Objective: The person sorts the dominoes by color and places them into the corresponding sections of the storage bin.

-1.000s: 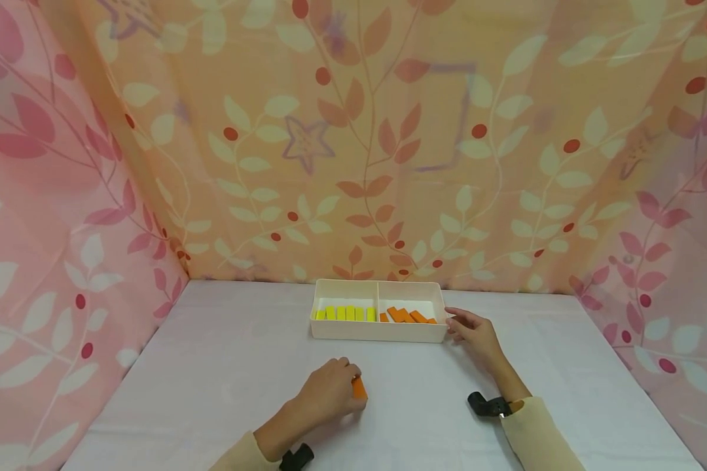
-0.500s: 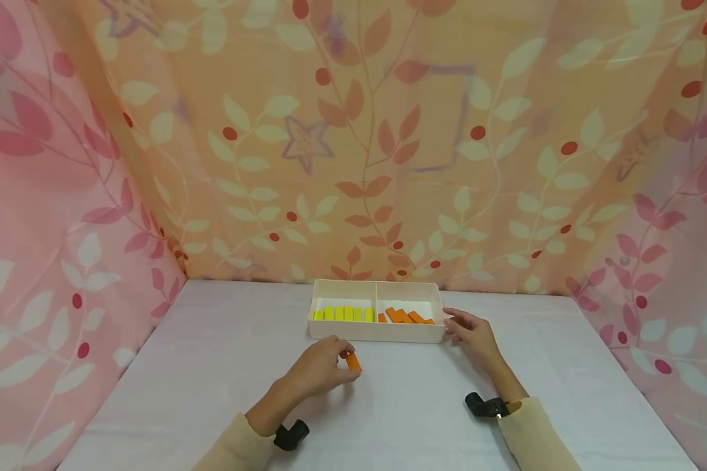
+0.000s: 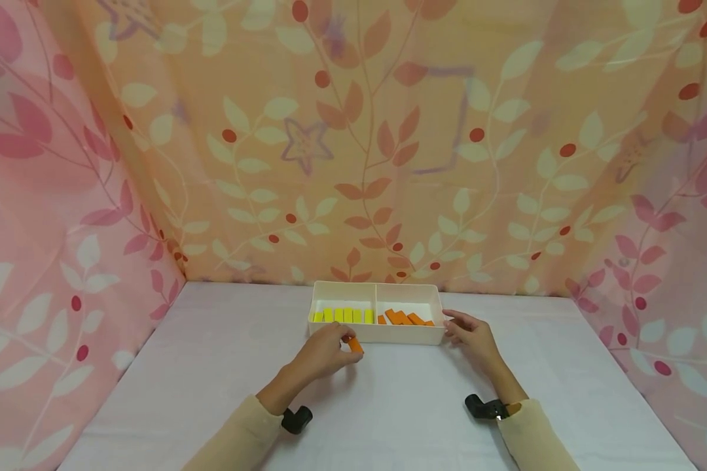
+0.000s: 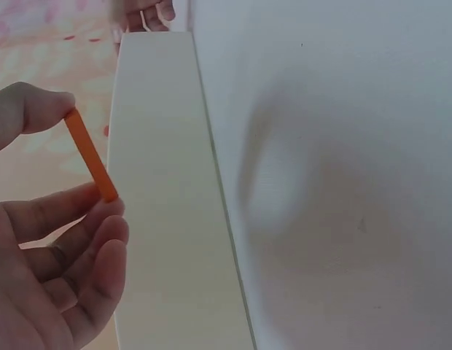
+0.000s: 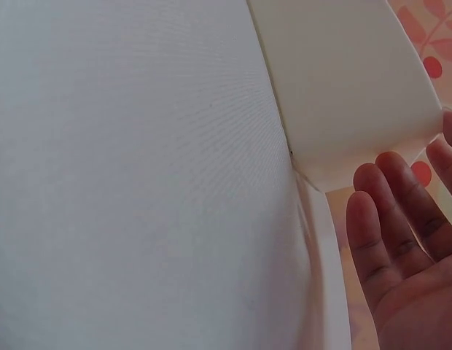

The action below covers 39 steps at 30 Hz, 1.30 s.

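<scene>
In the head view my left hand [image 3: 324, 352] pinches a flat orange domino-like block [image 3: 355, 345] just in front of the white box [image 3: 406, 335]. Thumb and fingertips hold the block [image 4: 91, 154] by its two ends in the left wrist view, with the box's long front wall [image 4: 164, 189] beside it. My right hand [image 3: 474, 337] is at the box's right end, its fingers fairly straight and resting against or very near the end wall [image 5: 357, 157]. Inside the box, yellow blocks [image 3: 347, 316] stand in a row on the left and orange blocks [image 3: 403, 318] lean on the right.
A divider [image 3: 376, 303] splits the box into two compartments. White cloth covers the table [image 3: 412, 412], with floral curtains [image 3: 365, 163] behind and at both sides. Black cameras are strapped on the left wrist [image 3: 296, 419] and right wrist [image 3: 486, 407].
My left hand has moved forward with the orange block, from the nearer tabletop up to the box's front wall. The right hand has stayed at the box's right end.
</scene>
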Motion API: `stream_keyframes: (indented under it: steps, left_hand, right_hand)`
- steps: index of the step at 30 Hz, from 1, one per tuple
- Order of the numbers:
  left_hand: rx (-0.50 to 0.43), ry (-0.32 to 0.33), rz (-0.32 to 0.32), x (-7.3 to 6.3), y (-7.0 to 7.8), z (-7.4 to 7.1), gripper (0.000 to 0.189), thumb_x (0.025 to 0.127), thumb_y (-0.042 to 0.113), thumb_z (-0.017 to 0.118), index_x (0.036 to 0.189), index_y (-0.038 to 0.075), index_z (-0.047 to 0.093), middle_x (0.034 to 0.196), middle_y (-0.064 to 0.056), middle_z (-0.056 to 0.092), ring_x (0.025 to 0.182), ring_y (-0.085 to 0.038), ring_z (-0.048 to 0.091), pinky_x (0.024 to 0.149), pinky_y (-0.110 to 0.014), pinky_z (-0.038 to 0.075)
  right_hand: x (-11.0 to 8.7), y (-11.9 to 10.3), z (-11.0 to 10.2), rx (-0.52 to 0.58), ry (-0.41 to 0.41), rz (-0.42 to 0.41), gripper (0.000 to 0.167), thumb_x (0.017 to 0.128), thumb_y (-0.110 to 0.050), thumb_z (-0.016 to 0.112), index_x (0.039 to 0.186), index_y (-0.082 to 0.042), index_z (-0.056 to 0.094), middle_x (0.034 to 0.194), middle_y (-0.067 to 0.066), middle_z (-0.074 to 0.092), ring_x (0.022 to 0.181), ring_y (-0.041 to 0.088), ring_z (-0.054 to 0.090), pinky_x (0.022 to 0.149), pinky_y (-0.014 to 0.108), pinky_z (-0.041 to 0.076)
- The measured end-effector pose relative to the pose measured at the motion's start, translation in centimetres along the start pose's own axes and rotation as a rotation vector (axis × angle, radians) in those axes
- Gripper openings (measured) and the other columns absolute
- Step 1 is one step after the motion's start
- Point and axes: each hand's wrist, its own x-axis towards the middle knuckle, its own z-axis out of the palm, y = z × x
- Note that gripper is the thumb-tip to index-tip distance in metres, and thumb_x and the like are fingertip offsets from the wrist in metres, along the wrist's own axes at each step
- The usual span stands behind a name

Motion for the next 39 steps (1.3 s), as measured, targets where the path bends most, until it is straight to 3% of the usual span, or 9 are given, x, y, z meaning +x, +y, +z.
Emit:
stream_keyframes:
  steps: [7, 14, 20, 39]
  left_hand:
    - [-0.084, 0.04, -0.041, 1.1, 0.3, 0.0, 0.041, 0.083, 0.034, 0.074, 0.115, 0.01, 0.067, 0.108, -0.008, 0.062, 0.088, -0.017, 0.052, 0.076, -0.03, 0.049]
    - [-0.108, 0.095, -0.04, 1.9, 0.6, -0.2, 0.043, 0.083, 0.034, 0.074, 0.117, 0.009, 0.067, 0.103, -0.006, 0.06, 0.087, -0.017, 0.052, 0.074, -0.029, 0.048]
    - [-0.127, 0.108, -0.057, 2.6, 0.7, 0.3, 0.044, 0.083, 0.033, 0.074, 0.12, 0.01, 0.066, 0.103, -0.004, 0.059, 0.089, -0.017, 0.052, 0.075, -0.028, 0.049]
    - [-0.167, 0.137, -0.024, 4.3, 2.5, 1.7, 0.046, 0.085, 0.035, 0.073, 0.122, 0.009, 0.065, 0.108, -0.005, 0.061, 0.087, -0.016, 0.052, 0.074, -0.026, 0.048]
  right_hand:
    - [0.1, 0.2, 0.1, 0.016, 0.007, -0.01, 0.047, 0.092, -0.031, 0.066, 0.132, -0.005, 0.059, 0.096, 0.008, 0.068, 0.081, 0.013, 0.066, 0.07, 0.023, 0.056]
    - [0.1, 0.2, 0.2, 0.024, 0.007, -0.016, 0.046, 0.093, -0.029, 0.066, 0.132, -0.005, 0.059, 0.092, 0.005, 0.067, 0.082, 0.018, 0.067, 0.07, 0.025, 0.057]
    - [0.0, 0.2, 0.3, 0.019, 0.015, -0.009, 0.047, 0.093, -0.03, 0.065, 0.133, -0.006, 0.059, 0.094, 0.006, 0.068, 0.081, 0.017, 0.067, 0.07, 0.024, 0.056]
    - [-0.1, 0.1, 0.1, 0.012, 0.002, -0.012, 0.046, 0.094, -0.029, 0.065, 0.133, -0.006, 0.058, 0.092, 0.007, 0.066, 0.079, 0.012, 0.065, 0.069, 0.025, 0.056]
